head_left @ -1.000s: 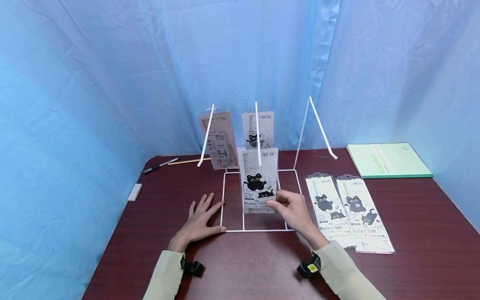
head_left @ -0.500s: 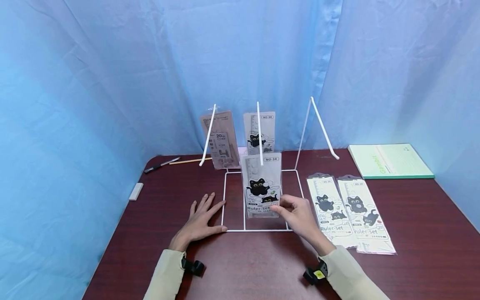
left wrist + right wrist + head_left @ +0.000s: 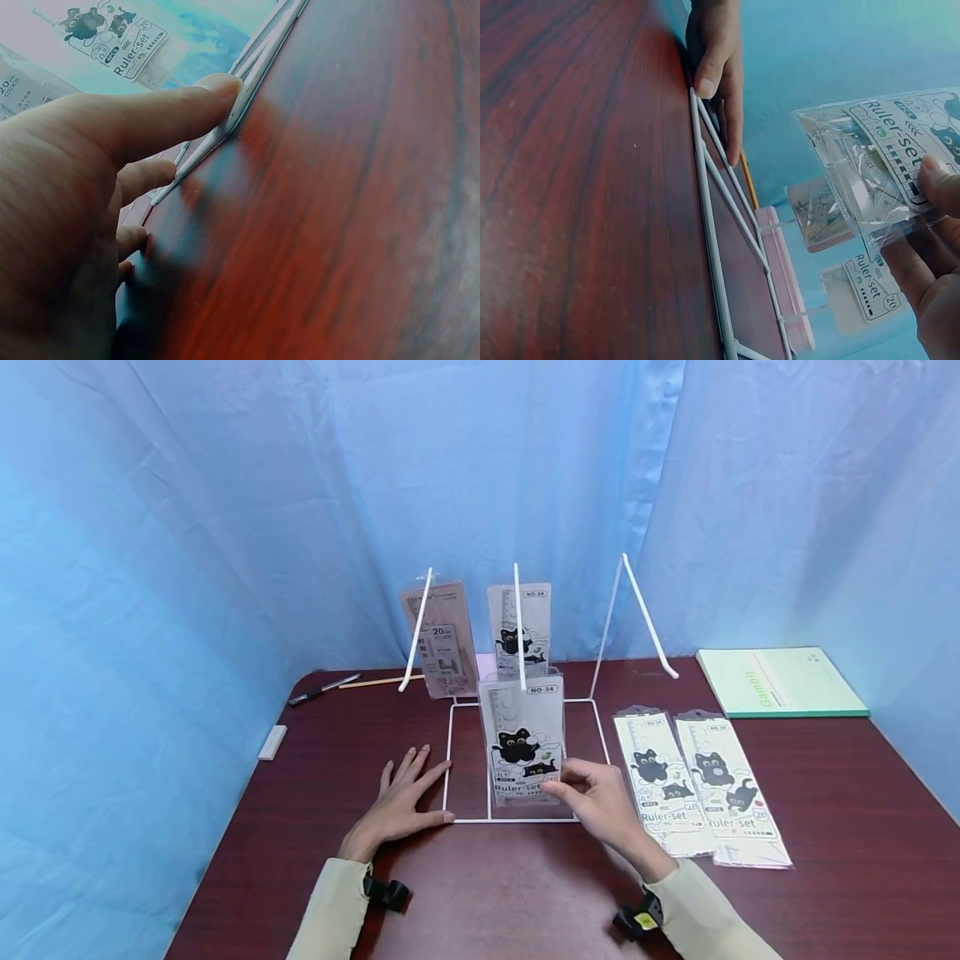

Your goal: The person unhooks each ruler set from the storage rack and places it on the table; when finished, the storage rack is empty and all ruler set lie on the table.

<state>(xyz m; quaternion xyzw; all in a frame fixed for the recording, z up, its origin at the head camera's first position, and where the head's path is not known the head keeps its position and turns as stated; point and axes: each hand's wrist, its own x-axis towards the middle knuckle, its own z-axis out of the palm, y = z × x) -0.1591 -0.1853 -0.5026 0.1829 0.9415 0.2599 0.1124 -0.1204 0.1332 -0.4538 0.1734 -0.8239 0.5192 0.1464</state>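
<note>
My right hand (image 3: 600, 797) pinches the lower right corner of a clear-wrapped ruler set (image 3: 521, 747) printed with black cats. It stands upright over the base of a white wire display rack (image 3: 525, 821), and the front of the middle hook (image 3: 518, 643) overlaps its top. In the right wrist view, thumb and fingers grip the packet's (image 3: 900, 146) lower end. My left hand (image 3: 401, 802) rests spread on the table, thumb and forefinger at the rack's left base wire. Another cat ruler set (image 3: 536, 618) hangs farther back at the middle hook; a pinkish ruler packet (image 3: 450, 610) hangs at the left one.
Two more ruler sets (image 3: 660, 777) lie side by side right of the rack. A green notebook (image 3: 780, 681) is at the back right. A pen (image 3: 322, 691), a yellow pencil (image 3: 378, 682) and a white eraser (image 3: 272, 743) lie at left. The right hook (image 3: 647, 614) projects forward.
My right hand has drawn the ruler set a little toward me and lower in the head view, uncovering more of the one behind. My left hand keeps its place.
</note>
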